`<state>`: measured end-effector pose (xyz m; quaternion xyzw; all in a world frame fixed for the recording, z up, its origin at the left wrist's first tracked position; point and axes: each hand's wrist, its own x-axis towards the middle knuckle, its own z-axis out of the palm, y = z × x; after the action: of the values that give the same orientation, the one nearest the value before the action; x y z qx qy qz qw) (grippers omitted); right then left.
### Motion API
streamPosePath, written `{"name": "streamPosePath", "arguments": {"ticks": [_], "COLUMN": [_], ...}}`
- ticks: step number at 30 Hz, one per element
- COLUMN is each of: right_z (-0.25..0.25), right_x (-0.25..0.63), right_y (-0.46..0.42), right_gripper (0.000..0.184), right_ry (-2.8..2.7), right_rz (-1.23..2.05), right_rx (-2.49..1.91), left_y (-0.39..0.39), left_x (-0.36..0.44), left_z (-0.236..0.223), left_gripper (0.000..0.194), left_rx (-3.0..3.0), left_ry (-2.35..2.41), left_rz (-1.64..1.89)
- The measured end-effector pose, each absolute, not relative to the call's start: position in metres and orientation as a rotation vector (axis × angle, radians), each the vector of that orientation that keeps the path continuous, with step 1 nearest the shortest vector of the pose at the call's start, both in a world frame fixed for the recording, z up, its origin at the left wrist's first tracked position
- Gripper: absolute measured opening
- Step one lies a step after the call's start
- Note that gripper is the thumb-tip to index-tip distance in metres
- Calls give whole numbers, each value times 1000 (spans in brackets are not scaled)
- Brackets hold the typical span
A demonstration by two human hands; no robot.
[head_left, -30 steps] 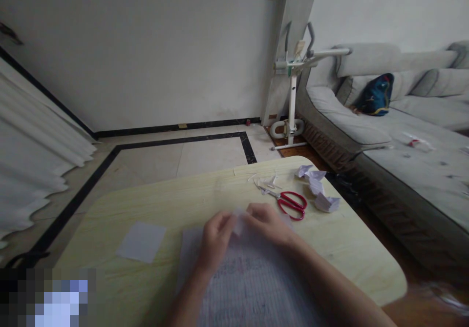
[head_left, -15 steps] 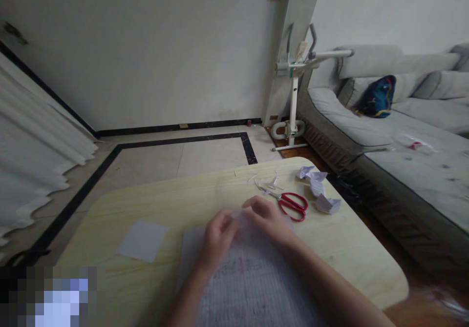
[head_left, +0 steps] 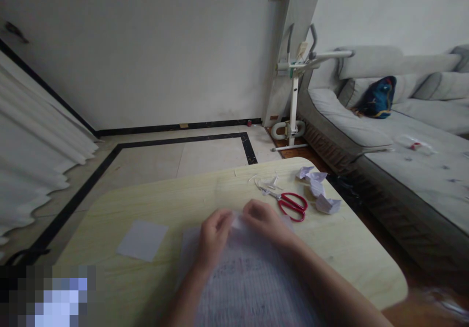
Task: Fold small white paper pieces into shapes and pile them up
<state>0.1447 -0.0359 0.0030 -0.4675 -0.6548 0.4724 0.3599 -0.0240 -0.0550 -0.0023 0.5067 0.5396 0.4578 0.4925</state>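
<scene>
My left hand point(head_left: 215, 232) and my right hand point(head_left: 264, 222) are closed on a small piece of white paper point(head_left: 237, 219) between them. Its exact shape is blurred and partly covered by my fingers. Both hands are just above the far end of a large written-on, lined sheet point(head_left: 249, 283), which lies on the table under my forearms. Right of my right hand are scissors with red handles point(head_left: 293, 206), their blades pointing left. A square of plain white paper point(head_left: 142, 240) lies flat to the left of my left hand.
Several folded white paper pieces point(head_left: 318, 188) lie at the right edge of the pale wooden table point(head_left: 351, 249). Thin paper scraps point(head_left: 271, 182) surround the scissor tips. Beyond stand a white exercise frame point(head_left: 294, 97) and a grey sofa point(head_left: 373, 127).
My left hand has shifted slightly left, widening the gap between the hands, and more of the small white paper shows there. The scissors and other papers have stayed in place.
</scene>
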Motion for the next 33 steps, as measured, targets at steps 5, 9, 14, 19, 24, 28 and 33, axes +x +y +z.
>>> {"name": "streamPosePath", "arguments": {"ticks": [5, 9, 14, 19, 24, 28, 33], "right_z": [4, 1, -3, -4, -6, -5, -7], "right_x": [142, 139, 138, 137, 134, 132, 132], "right_y": [-35, -35, -38, -40, -40, -42, -44], "right_gripper": [19, 20, 16, 11, 3, 2, 4], "right_ry": [-1602, -1469, -1567, -1648, -1604, -1583, -1593], "right_rz": [1197, 1159, 1114, 821, 708, 698, 649], "right_rx": [-1192, -1195, -1165, -1169, -1197, -1195, -1188], "left_y": [-56, -57, -54, -55, -58, -58, -58], "left_x": [-23, -20, -22, -22, -20, -19, -19], "left_z": [-2, -1, -4, -4, -4, -4, -1], "left_gripper": [28, 29, 24, 22, 24, 26, 28], "left_rx": [1209, 1239, 1262, 1294, 1364, 1380, 1344], "left_ry": [1318, 1287, 1342, 1319, 1295, 1314, 1318], "left_rz": [1143, 1135, 1164, 1113, 1078, 1073, 1071]}}
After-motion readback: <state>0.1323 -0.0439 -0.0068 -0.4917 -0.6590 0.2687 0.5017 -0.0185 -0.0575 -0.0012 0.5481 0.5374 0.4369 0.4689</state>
